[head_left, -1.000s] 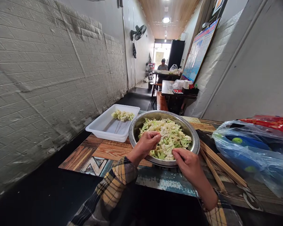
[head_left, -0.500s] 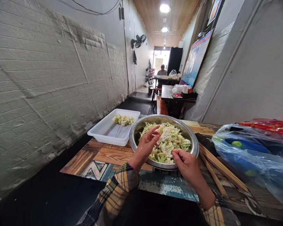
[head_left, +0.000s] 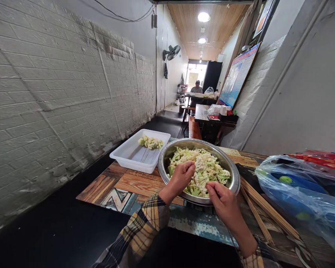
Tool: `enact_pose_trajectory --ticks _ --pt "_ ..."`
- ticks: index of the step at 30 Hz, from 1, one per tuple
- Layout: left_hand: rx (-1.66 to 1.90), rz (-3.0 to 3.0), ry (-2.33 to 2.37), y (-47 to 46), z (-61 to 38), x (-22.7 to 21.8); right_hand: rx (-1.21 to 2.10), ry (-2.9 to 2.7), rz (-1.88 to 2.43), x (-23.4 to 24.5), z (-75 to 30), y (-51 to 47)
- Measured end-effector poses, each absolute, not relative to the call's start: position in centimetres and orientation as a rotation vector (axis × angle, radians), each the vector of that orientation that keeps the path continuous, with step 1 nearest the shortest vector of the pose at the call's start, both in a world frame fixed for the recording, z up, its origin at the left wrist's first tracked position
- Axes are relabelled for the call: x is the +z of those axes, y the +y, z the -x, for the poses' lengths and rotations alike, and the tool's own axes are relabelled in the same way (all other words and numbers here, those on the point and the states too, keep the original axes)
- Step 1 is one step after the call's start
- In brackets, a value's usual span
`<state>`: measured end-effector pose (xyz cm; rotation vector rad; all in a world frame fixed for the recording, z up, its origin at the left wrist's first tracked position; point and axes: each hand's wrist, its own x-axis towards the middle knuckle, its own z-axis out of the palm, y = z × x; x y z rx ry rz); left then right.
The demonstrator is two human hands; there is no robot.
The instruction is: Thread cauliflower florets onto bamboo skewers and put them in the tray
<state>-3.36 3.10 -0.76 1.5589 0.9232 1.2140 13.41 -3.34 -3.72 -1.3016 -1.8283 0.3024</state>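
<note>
A steel bowl [head_left: 233, 169] full of cauliflower florets [head_left: 205, 167] stands on the patterned table. My left hand [head_left: 182, 176] reaches into the bowl with its fingers curled down into the florets; what it grips is hidden. My right hand [head_left: 223, 201] hovers at the bowl's near rim, fingers pinched together as if on a thin skewer that I cannot clearly see. A white plastic tray [head_left: 128, 154] to the left of the bowl holds a few skewered florets [head_left: 151, 142] at its far end.
A bundle of bamboo skewers [head_left: 264, 212] lies right of the bowl. Further right is a blue plastic bag [head_left: 301, 193]. A grey brick wall runs along the left. Down the corridor stand other tables [head_left: 209, 115], and a person [head_left: 197, 87] sits at the far end.
My left hand has closed from loosely spread fingers into a curled grip among the florets. The right hand stays at the near rim. The view has shifted slightly.
</note>
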Motion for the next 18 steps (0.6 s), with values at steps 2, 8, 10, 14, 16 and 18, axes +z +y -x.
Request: enact_pose_trajectory --ticks 2,8,10,14,16,18 --pt "1.208 -1.630 0.946 3.16 3.47 -0.73 0.305 -1.829 1.300 -3.57 -13.40 -3.44" --pt "1.194 -1.795 0.992 3.08 3.66 -0.25 0.287 -1.825 1.260 -3.30 -13.34 -3.46" --pt "1.190 -1.844 1.005 3.00 3.64 -0.13 0.266 -1.820 1.260 -3.39 -13.34 -3.36" --pt "1.200 -1.919 1.016 2.83 3.48 -0.01 0.234 -1.833 1.249 -3.52 -13.32 -3.23" --pt "1.190 -1.948 1.013 2.79 3.38 -0.01 0.235 -1.831 1.248 -3.49 -13.27 -3.13" --pt "1.165 -1.966 1.000 2.79 3.29 -0.05 0.232 -1.806 1.258 -3.42 -13.18 -2.94"
